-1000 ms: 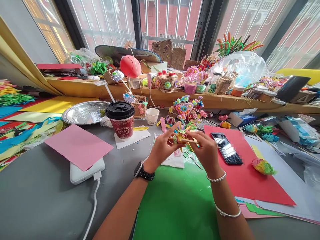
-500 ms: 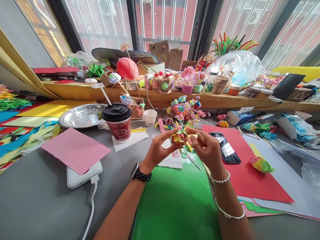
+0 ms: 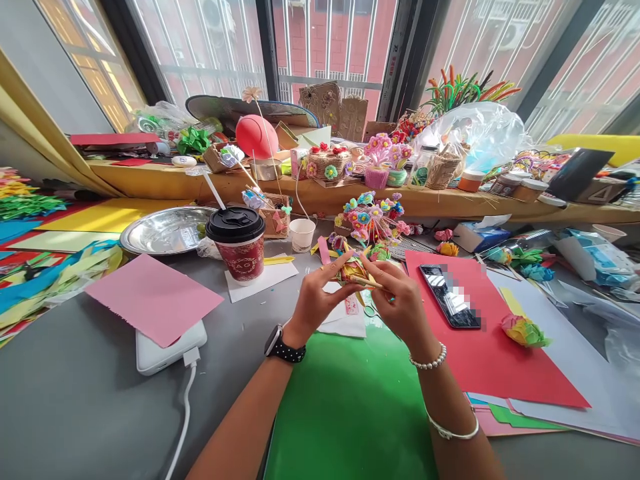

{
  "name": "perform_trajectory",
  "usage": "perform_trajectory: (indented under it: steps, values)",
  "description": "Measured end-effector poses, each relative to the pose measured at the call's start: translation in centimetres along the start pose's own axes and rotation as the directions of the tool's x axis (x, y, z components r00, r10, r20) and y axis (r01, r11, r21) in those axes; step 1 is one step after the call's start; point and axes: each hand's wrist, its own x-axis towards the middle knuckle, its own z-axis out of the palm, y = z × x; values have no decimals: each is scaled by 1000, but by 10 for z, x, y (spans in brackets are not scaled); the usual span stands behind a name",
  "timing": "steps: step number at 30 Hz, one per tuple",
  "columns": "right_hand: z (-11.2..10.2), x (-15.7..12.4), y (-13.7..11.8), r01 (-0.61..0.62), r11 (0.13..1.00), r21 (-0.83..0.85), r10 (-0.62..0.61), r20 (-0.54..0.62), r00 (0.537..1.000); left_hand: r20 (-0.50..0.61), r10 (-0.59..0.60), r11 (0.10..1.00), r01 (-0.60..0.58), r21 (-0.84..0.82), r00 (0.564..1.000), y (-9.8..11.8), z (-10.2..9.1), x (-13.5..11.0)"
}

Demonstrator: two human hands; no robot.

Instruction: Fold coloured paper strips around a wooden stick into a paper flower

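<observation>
The upper part of the frame is filled by windows (image 3: 225,40) with dark frames, and a pink wall (image 3: 334,57) is seen through the bars outside. The lower half is taken up mostly by the grey bench (image 3: 75,407). Across the middle, a ledge (image 3: 310,197) is draped in yellowish cloth and crowded with crafts, bags and jars. At lower centre the bench is covered by a green mat (image 3: 350,413), overlapped by both forearms. At right a red sheet (image 3: 505,360) is laid over white paper; at left a pink sheet (image 3: 155,300) is propped on a white power bank (image 3: 173,355). Near the ledge, left of centre, a metal plate (image 3: 150,235) is placed, with a black-lidded cup (image 3: 243,259) just beside it. The phone (image 3: 440,293) is laid on the red sheet, right of centre. Just right of the middle, above the mat's far end, a small flower (image 3: 353,269) is pinched between the thumb and fingers of the left hand (image 3: 317,293). A thin stick (image 3: 368,283) is gripped in the right hand (image 3: 400,300), its fingertips placed at the flower.
</observation>
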Motion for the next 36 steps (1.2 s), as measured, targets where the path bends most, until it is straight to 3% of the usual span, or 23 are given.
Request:
perform_trajectory:
  steps: [4, 8, 15, 36]
  values:
    - [3, 1, -1, 10, 1000, 26, -11, 21, 1000, -7, 2, 1000, -2, 21, 1000, -2, -2, 0]
    - [3, 1, -1, 32, 994, 107, -32, -2, 999, -47, 105, 994, -103, 41, 993, -4, -4, 2]
    - [-2, 0, 4, -57, 981, 184, 66, -45, 997, -15, 174, 982, -175, -71, 985, -2, -2, 3]
    - [6, 1, 1, -14, 996, 89, 13, 14, 1000, -33, 86, 992, -89, -88, 996, -9, -1, 2]
